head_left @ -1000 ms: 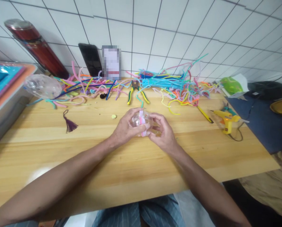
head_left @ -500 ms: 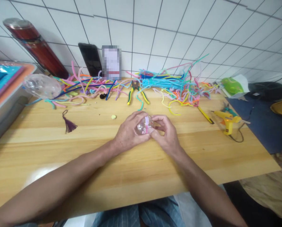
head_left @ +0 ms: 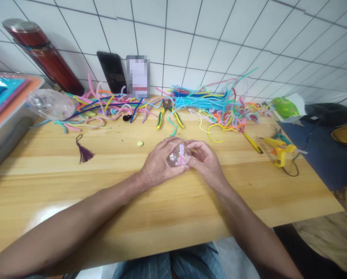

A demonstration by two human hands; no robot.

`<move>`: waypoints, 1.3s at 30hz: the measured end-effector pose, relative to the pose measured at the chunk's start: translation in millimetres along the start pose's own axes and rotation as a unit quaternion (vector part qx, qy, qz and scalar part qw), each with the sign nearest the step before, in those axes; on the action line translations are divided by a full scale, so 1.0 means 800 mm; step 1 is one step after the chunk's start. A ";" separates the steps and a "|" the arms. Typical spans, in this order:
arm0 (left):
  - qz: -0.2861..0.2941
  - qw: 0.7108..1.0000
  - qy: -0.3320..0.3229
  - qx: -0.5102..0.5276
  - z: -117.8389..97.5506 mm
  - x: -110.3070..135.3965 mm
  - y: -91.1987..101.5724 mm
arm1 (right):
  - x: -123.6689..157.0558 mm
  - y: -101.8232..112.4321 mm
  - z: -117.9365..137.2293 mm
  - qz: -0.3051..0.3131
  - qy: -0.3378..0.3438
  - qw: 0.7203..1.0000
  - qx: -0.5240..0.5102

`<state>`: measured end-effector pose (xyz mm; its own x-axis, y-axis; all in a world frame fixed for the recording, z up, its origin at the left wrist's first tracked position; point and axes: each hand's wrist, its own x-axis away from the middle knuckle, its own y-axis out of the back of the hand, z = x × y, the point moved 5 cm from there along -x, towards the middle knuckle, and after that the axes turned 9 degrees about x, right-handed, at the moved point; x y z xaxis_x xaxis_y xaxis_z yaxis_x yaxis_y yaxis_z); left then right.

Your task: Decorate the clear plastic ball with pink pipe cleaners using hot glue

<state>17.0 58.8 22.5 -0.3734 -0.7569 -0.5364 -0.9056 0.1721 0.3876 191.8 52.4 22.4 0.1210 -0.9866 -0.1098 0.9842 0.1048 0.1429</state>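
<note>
Between my hands is a small clear round ball (head_left: 173, 158) with a pink and lilac band (head_left: 181, 154) around its middle. My left hand (head_left: 158, 161) wraps around its left side, thumb along the near edge. The fingertips and thumb of my right hand (head_left: 204, 159) press on its right side, by the band. My fingers hide part of the ball. A pale yellow bit (head_left: 140, 143) lies on the table beyond my left hand. Further off rest pliers (head_left: 170, 112) with yellow and green handles, spread apart.
Many coloured pipe cleaners (head_left: 202, 101) lie along the wall. On the left are a purple tassel (head_left: 85, 153), a clear plastic bottle-like piece (head_left: 51, 104) and a red thermos (head_left: 42, 56). A yellow glue gun (head_left: 280, 151) and yellow cutter (head_left: 252, 142) lie right. Two phones (head_left: 112, 72) lean on the wall.
My right thumb has shifted slightly up on the ball by the band. My left hand keeps its hold, and the view has moved a little.
</note>
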 end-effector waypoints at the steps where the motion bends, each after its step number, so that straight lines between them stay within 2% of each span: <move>1: 0.001 1.000 0.004 -0.002 0.002 0.001 0.000 | -0.002 0.000 -0.004 0.005 -0.013 1.000 -0.008; 5: 0.004 1.000 0.029 -0.003 0.009 0.003 -0.001 | -0.006 0.000 -0.017 0.026 -0.063 0.997 -0.028; 8: 0.010 1.000 0.023 0.000 0.008 0.002 0.000 | -0.007 -0.001 -0.022 0.027 -0.076 0.996 -0.034; 14: 0.031 0.999 -0.002 0.016 0.001 -0.003 0.003 | -0.008 -0.002 -0.024 0.024 -0.077 0.996 -0.024; 21: 0.048 0.999 0.003 0.026 -0.003 -0.006 0.005 | -0.009 -0.003 -0.022 0.026 -0.083 0.996 -0.029; 35: 0.049 0.999 -0.003 0.020 -0.002 -0.007 0.006 | -0.011 -0.002 -0.021 0.028 -0.079 0.996 -0.022; 39: 0.044 0.999 -0.005 0.023 -0.003 -0.008 0.006 | -0.011 0.001 -0.020 0.046 -0.075 0.996 -0.030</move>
<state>15.5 62.8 29.7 -0.4536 -0.7318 -0.5087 -0.8774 0.2665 0.3989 193.9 62.9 7.3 0.1952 -0.9795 0.0502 0.9763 0.1989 0.0853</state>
